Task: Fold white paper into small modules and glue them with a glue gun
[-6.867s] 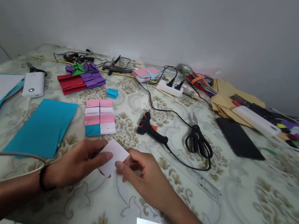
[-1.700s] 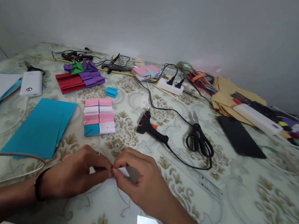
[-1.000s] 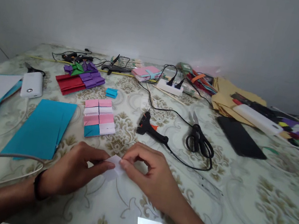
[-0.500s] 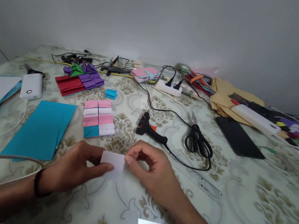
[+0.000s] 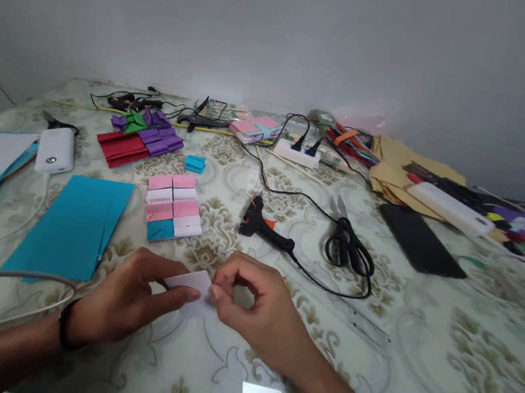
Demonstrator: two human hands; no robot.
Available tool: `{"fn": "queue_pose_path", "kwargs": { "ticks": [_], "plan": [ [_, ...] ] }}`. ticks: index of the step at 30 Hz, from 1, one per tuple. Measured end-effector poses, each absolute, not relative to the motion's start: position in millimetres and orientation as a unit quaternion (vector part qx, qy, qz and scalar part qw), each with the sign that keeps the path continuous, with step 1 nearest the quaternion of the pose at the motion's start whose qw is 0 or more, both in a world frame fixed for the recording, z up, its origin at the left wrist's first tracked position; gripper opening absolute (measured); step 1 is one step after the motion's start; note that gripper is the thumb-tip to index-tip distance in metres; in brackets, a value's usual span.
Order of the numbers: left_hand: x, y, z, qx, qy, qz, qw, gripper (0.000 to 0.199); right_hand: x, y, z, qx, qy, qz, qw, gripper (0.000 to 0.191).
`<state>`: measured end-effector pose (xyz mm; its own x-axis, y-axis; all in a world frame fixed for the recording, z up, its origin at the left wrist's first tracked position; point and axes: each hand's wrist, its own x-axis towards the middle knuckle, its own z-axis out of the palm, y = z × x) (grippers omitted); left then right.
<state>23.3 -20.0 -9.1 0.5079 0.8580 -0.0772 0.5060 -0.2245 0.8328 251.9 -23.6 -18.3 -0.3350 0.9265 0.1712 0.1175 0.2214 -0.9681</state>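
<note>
Tabletop (image 5: 193, 360) under white paper (image 5: 195, 281), seemingly longest crosswise, pinched in left hand (image 5: 127, 298), right hand (image 5: 260, 308).

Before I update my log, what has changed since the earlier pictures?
Since the last picture, the small white paper has turned counterclockwise, its left end now lower; the left hand and right hand both held it before and still do. The glue gun and scissors stayed put.

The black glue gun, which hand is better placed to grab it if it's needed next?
Probably the right hand: the glue gun lies just beyond it, handle slanting to the right. The left hand is farther off, and its thumb lies across the white paper, so it could hold that.
</note>
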Motion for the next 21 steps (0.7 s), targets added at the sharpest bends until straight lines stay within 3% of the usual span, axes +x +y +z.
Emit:
{"fn": "queue_pose_path", "kwargs": {
  "ticks": [8, 21],
  "plan": [
    [27.9, -21.6, -17.5, 0.783, 0.441, 0.175, 0.402, 0.027, 245.6, -27.8, -21.7, -0.372, -0.699, 0.447, 0.416, 0.013],
    [28.5, -26.0, -15.5, 0.811, 0.377, 0.287, 0.343, 0.012, 245.7, -30.0, -21.1, -0.338, -0.714, 0.418, 0.448, 0.015]
  ]
}}
